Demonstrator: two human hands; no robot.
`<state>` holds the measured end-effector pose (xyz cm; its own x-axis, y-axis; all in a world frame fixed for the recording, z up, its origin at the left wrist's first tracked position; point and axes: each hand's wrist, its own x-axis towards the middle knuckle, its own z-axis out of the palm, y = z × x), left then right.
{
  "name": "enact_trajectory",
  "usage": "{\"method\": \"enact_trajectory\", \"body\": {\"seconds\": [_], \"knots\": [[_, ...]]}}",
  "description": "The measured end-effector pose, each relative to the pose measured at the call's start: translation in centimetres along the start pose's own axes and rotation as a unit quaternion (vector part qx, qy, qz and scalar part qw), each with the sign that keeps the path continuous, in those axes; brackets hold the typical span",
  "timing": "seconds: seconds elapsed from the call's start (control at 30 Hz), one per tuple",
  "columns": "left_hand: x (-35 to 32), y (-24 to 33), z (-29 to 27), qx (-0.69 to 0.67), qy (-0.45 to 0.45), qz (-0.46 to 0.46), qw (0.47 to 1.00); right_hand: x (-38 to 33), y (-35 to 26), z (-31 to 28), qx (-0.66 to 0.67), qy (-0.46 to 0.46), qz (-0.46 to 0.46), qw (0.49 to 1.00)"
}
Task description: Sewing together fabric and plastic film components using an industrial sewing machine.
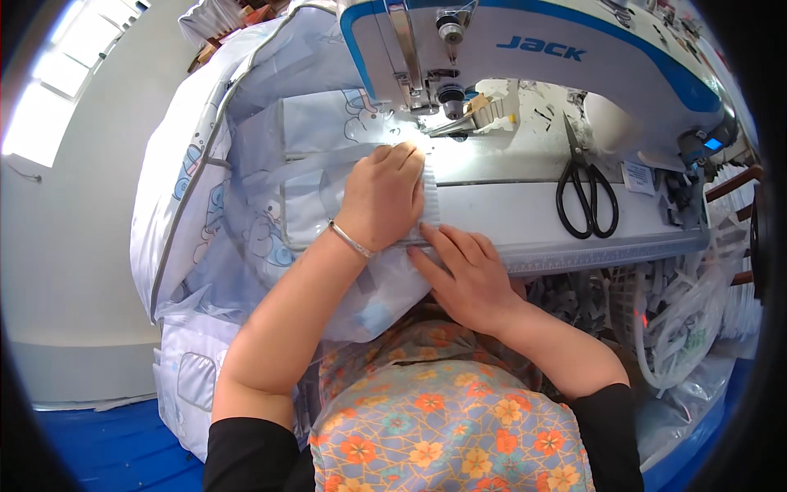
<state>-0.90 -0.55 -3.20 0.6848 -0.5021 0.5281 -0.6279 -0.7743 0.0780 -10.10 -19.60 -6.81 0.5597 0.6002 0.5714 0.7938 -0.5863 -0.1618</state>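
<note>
Here the left hand [382, 195] lies flat on the cloth [246, 164], palm down, fingers close together and pointing at the needle [450, 98]. Its fingertips sit just before the shiny metal foot of the sewing machine [525, 49]. A thin silver bangle [351, 239] goes round that wrist.

The right hand [464, 277] lies flat too, near the front edge of the table [525, 205]. Its fingers are a little apart and press on a ribbed white strip [429, 197]. The strip runs from under this hand, along the side of the left hand, up toward the needle. Neither hand grips anything; both just press down.

The cloth is soft and pale, white and light blue with little cartoon pictures and a grey piped edge. It is bunched up big on the left side and hangs down over the table edge, past the person's lap. So the left side is crowded.

On the right of the hands the table top is smooth, white and bare up to the black scissors [586, 193], which lie flat and well apart from the hands. The machine arm, white with a blue band, curves over the top. Past the right table edge hang piles of white strips [697, 312], loose and tangled. The person wears a flowery apron [443, 426], orange and blue.
</note>
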Motion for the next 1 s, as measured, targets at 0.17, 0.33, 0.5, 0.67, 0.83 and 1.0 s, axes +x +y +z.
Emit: {"method": "enact_trajectory", "body": {"seconds": [0.17, 0.33, 0.5, 0.67, 0.83, 1.0], "knots": [[-0.1, -0.3, -0.4, 0.006, -0.018, -0.001, 1.0, 2.4, 0.6, 0.1, 0.083, 0.033, 0.034, 0.995], [-0.1, -0.1, -0.5, 0.029, -0.041, -0.006, 0.999, 3.8, 0.5, -0.7, 0.11, 0.038, 0.057, 0.992], [0.1, -0.6, -0.1, 0.017, -0.039, -0.006, 0.999, 4.0, 0.6, -1.9, 0.134, -0.018, 0.2, 0.97], [-0.4, -1.8, 0.3, -0.056, 0.004, -0.024, 0.998, 5.9, 2.3, -1.3, 0.627, 0.045, 0.462, 0.626], [-0.1, -1.8, 0.8, -0.065, 0.005, -0.04, 0.997, 8.3, 3.2, 1.4, 0.767, 0.215, 0.433, 0.423], [0.0, -1.6, 0.6, -0.066, 0.01, -0.054, 0.996, 9.0, 3.7, 2.7, 0.784, 0.247, 0.419, 0.386]]}}
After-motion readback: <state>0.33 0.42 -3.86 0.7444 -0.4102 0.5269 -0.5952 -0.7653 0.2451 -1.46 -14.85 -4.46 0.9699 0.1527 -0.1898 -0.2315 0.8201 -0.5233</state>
